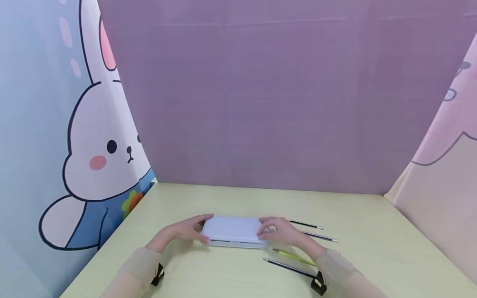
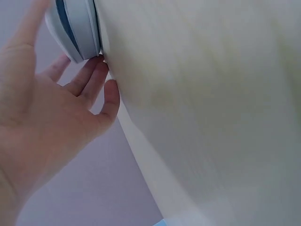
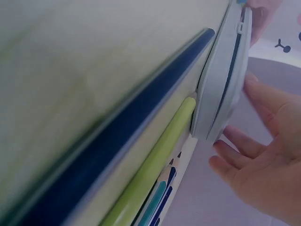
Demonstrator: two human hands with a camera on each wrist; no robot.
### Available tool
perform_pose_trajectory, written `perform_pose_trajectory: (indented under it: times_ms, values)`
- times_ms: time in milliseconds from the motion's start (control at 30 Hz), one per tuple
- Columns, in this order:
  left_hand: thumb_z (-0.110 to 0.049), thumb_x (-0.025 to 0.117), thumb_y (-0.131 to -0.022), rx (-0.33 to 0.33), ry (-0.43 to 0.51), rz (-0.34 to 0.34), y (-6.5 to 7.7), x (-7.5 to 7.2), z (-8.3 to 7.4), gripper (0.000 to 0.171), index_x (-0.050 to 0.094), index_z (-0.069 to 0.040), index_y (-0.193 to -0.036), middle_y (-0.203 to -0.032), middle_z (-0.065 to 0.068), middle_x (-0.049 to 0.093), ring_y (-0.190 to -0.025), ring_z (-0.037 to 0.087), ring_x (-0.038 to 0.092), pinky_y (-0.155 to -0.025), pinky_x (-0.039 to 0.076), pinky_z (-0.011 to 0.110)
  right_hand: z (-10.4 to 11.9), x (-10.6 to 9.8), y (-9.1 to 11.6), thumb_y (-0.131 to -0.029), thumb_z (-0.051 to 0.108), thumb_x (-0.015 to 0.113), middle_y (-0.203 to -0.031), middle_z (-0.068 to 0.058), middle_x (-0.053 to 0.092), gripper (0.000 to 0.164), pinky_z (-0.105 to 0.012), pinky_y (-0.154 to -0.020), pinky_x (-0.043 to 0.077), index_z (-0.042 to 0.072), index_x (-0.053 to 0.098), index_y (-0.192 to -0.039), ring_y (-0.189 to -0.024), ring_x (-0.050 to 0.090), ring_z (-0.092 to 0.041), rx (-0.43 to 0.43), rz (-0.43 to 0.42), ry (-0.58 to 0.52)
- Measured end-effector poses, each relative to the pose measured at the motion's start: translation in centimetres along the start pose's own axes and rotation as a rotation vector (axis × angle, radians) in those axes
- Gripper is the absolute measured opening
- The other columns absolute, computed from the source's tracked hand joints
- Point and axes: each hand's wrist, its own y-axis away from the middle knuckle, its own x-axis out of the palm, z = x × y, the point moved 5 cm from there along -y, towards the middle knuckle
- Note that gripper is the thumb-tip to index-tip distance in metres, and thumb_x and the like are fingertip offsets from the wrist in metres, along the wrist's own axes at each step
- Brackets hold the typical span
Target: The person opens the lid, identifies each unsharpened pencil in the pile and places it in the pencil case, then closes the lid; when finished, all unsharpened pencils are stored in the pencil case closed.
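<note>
A flat white pencil case (image 1: 232, 229) lies lengthwise on the table, a narrow gap running along its front between lid and base. My left hand (image 1: 190, 229) holds the left end, thumb by the front corner and fingers towards the back corner. In the left wrist view, the fingertips of the left hand (image 2: 61, 99) touch the end of the case (image 2: 82, 30). My right hand (image 1: 279, 231) grips the lid at the right end with thumb and fingers. The right wrist view has the right hand (image 3: 268, 150) with its thumb against the lid of the case (image 3: 223, 80).
Several pencils lie right of the case: a dark pencil (image 1: 288, 267) in front, a lime-green pencil (image 1: 294, 256) behind it, and two with white ends, a nearer one (image 1: 320, 236) and a farther one (image 1: 307, 224). A purple cloth (image 1: 261, 103) hangs behind the pale table (image 1: 208, 273).
</note>
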Motion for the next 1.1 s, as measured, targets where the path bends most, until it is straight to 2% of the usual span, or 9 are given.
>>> perform_pose_trajectory:
  times_ms: [133, 233, 367, 633, 900, 1100]
  values:
    - [-0.048, 0.07, -0.079, -0.036, -0.012, -0.008, 0.2, -0.2, -0.2, 0.085, 0.031, -0.014, -0.147, -0.149, 0.014, 0.033, -0.137, 0.034, 0.031, -0.11, 0.027, 0.054, -0.1, 0.1, -0.3, -0.082, 0.03, 0.071, -0.136, -0.018, 0.051, 0.016, -0.061, -0.104, 0.03, 0.017, 0.067, -0.09, -0.129, 0.04, -0.041, 0.019, -0.02, 0.02]
    - [-0.046, 0.07, -0.08, -0.038, -0.006, -0.009, 0.3, -0.3, -0.4, 0.085, 0.031, -0.012, -0.147, -0.149, 0.015, 0.034, -0.136, 0.034, 0.032, -0.11, 0.028, 0.053, -0.1, 0.2, -0.5, -0.079, 0.032, 0.073, -0.136, -0.016, 0.051, 0.035, -0.057, -0.106, 0.031, 0.01, 0.066, -0.106, -0.13, 0.04, -0.039, 0.051, -0.025, 0.043]
    - [-0.043, 0.072, -0.079, -0.044, -0.006, -0.022, 0.4, -0.4, -0.5, 0.085, 0.032, -0.01, -0.146, -0.147, 0.015, 0.036, -0.135, 0.034, 0.035, -0.109, 0.03, 0.052, 0.3, 0.5, -0.9, -0.08, 0.031, 0.073, -0.14, -0.019, 0.046, 0.057, -0.054, -0.108, 0.029, 0.002, 0.057, -0.126, -0.132, 0.038, -0.039, 0.059, 0.008, 0.083]
    - [-0.04, 0.075, -0.077, -0.013, -0.061, -0.048, 0.5, -0.6, -0.7, 0.086, 0.035, -0.003, -0.143, -0.144, 0.016, 0.04, -0.131, 0.033, 0.04, -0.108, 0.032, 0.051, 0.9, 0.9, -1.5, -0.079, 0.029, 0.073, -0.142, -0.025, 0.04, 0.059, -0.055, -0.109, 0.028, -0.001, 0.055, -0.127, -0.131, 0.037, -0.042, 0.054, 0.044, 0.128]
    - [-0.044, 0.072, -0.079, -0.02, -0.127, -0.05, 0.8, -0.8, -0.6, 0.085, 0.034, -0.005, -0.145, -0.146, 0.015, 0.038, -0.132, 0.033, 0.039, -0.108, 0.033, 0.05, 0.6, 0.9, -1.7, -0.082, 0.034, 0.069, -0.146, -0.02, 0.036, 0.061, -0.054, -0.11, 0.027, 0.004, 0.052, -0.132, -0.135, 0.033, -0.04, 0.063, 0.069, 0.127]
    - [-0.051, 0.065, -0.082, 0.014, -0.212, -0.054, 1.1, -0.9, -1.1, 0.086, 0.031, -0.004, -0.145, -0.145, 0.018, 0.039, -0.133, 0.035, 0.038, -0.108, 0.032, 0.051, 0.2, 0.5, -1.9, -0.086, 0.033, 0.066, -0.149, -0.018, 0.032, 0.06, -0.055, -0.11, 0.025, 0.004, 0.048, -0.135, -0.137, 0.028, -0.041, 0.035, 0.098, 0.134]
